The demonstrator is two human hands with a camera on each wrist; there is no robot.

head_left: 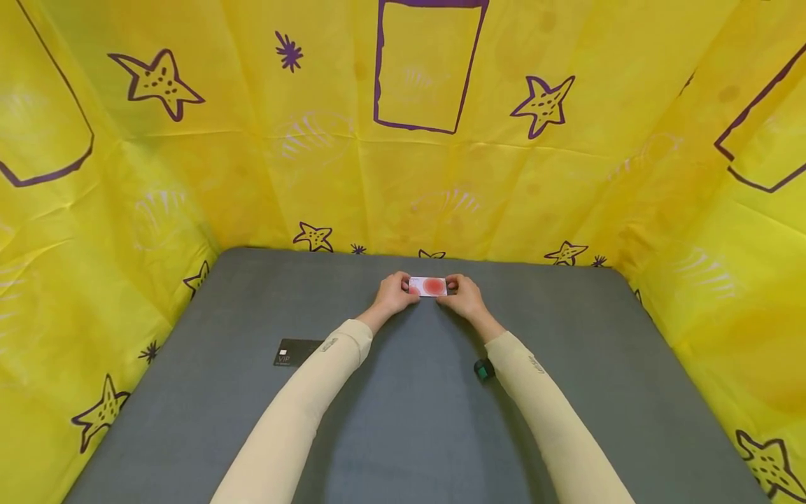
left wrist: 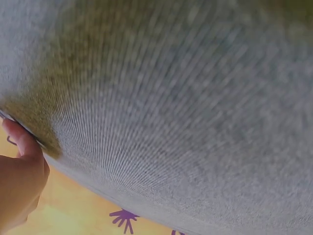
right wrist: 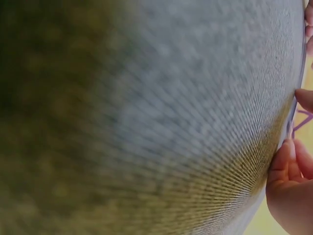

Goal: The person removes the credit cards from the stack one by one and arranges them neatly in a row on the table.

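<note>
A small white card with red round blotches [head_left: 433,286] is held up between both hands near the far side of the grey table. My left hand [head_left: 394,294] pinches its left end, thumb below and fingers curled above. At the opposite end, my right hand [head_left: 464,297] pinches the card in the same way. The left wrist view catches the left hand [left wrist: 22,178] at its edge, with only a thin dark edge of the card visible. In the right wrist view, the right hand [right wrist: 291,188] shows at the right border; the card's face cannot be seen there.
A black card marked VIP [head_left: 294,352] lies on the grey tabletop [head_left: 403,420], partly covered by the left sleeve. Beside the right sleeve sits a small black item with a green face [head_left: 483,369]. Yellow patterned cloth [head_left: 340,175] walls the table at the back and sides.
</note>
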